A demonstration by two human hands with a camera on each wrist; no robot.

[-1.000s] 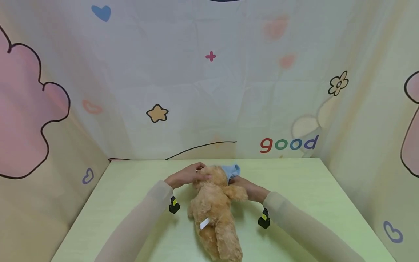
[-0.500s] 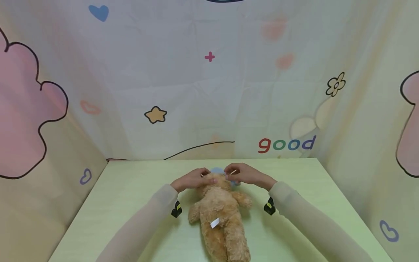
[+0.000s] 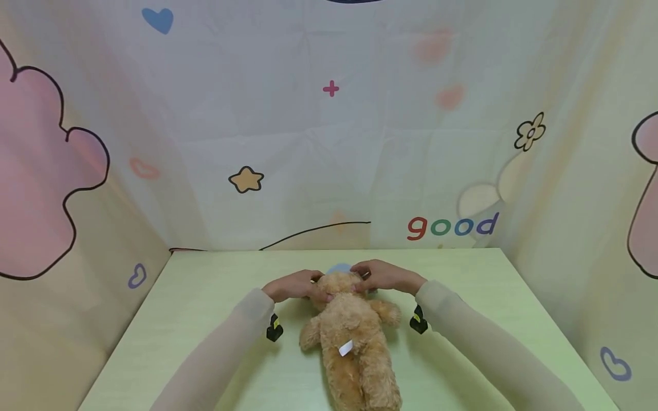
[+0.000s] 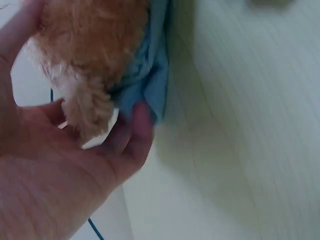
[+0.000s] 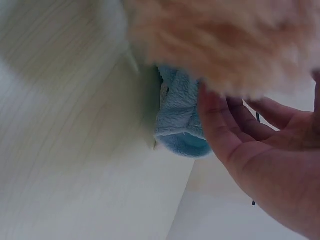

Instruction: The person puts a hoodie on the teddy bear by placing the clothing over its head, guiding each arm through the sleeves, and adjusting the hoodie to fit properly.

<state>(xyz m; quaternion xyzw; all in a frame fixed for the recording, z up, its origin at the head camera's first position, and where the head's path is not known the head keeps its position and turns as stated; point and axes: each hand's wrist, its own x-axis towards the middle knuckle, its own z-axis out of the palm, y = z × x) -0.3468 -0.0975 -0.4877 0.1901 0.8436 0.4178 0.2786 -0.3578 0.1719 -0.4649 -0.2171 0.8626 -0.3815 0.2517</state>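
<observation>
A light-brown teddy bear (image 3: 352, 334) lies on the table with its back up, legs toward the person, a white tag at its rear. Soft blue fleece cloth (image 3: 339, 268) shows at the far side of its head. From the left, my left hand (image 3: 294, 286) holds the head; in the left wrist view its curled fingers pinch the blue cloth (image 4: 156, 85) beside a furry ear (image 4: 87, 107). Opposite, my right hand (image 3: 386, 277) grips the head's other side. In the right wrist view its fingertips hold the cloth (image 5: 181, 107), which ends in a round opening. The bear's face is hidden.
The pale green table (image 3: 216, 319) extends around the bear. A printed curtain (image 3: 288, 131) with hearts, a star and the word "good" rises behind the table's far edge and along both sides. Small black wrist devices hang below both sleeves.
My right hand has come out from beneath the bear's right arm up to the head. The bear has turned straighter and shifted slightly right, and the blue cloth now lies behind its head.
</observation>
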